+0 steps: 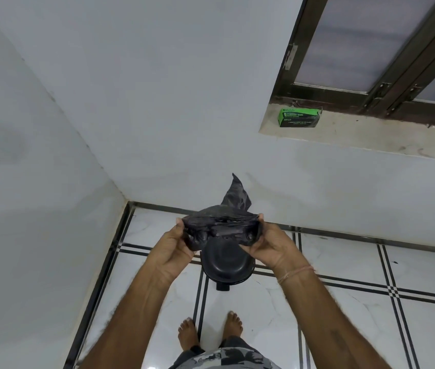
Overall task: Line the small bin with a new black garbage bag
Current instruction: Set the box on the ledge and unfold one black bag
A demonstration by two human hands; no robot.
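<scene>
the left hand (176,245) pinches the left end of the black garbage bag (221,225), thumb on top and fingers curled under the bunched film. the bag hangs stretched between both hands, its long axis running left to right at about chest height, with one loose corner sticking up toward the wall. straight below the bag, and partly hidden by it, stands the small bin (225,265) on the tiled floor (344,262), close to the wall corner; its lid looks shut, though the dark plastic makes that hard to read. the right hand (266,243) pinches the bag's right end the same way. both hands sit about equally far from the bin, one on each side of it, so the bag must come down, after its mouth is found and spread. the shut lid seems the main obstacle. bare feet stand just behind the bin. farther right, on the window sill (370,137), a green box of garbage bags (299,117) lies well apart.
</scene>
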